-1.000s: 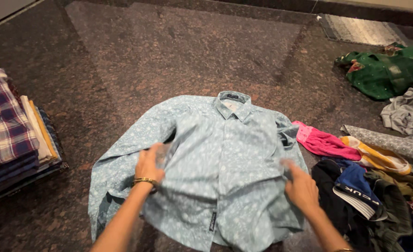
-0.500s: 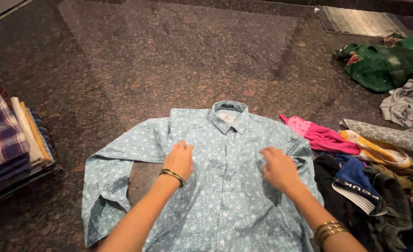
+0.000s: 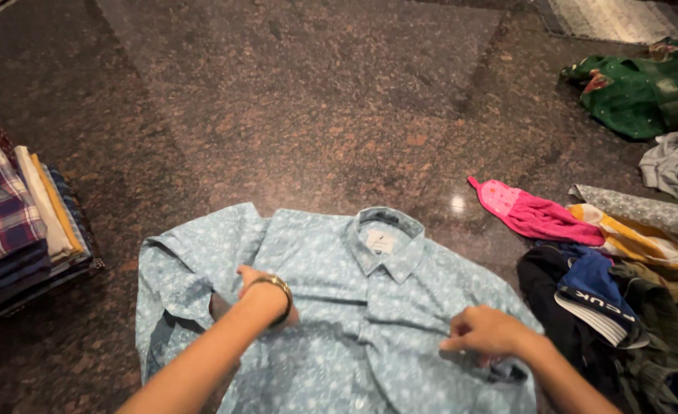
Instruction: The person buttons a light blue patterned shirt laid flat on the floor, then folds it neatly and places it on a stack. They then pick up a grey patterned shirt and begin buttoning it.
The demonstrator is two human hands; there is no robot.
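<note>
Two hands worked on a light blue patterned shirt (image 3: 331,307) spread flat, collar away from the person, on the dark speckled stone floor (image 3: 316,100) near its lower edge in the head view. The left hand (image 3: 258,287), with a gold bangle (image 3: 274,285) at the wrist, curled down onto the cloth by the shirt's left sleeve; whether it gripped the fabric I could not tell. The right hand (image 3: 483,334) pinched a fold of the shirt's right side between thumb and fingers. A stack of folded clothes (image 3: 17,211) sat at the left edge. A loose heap of clothes (image 3: 607,299) lay just beside the shirt at the right edge, a pink cloth (image 3: 534,215) near it, and a green garment (image 3: 642,88) was well apart in the upper right corner.
</note>
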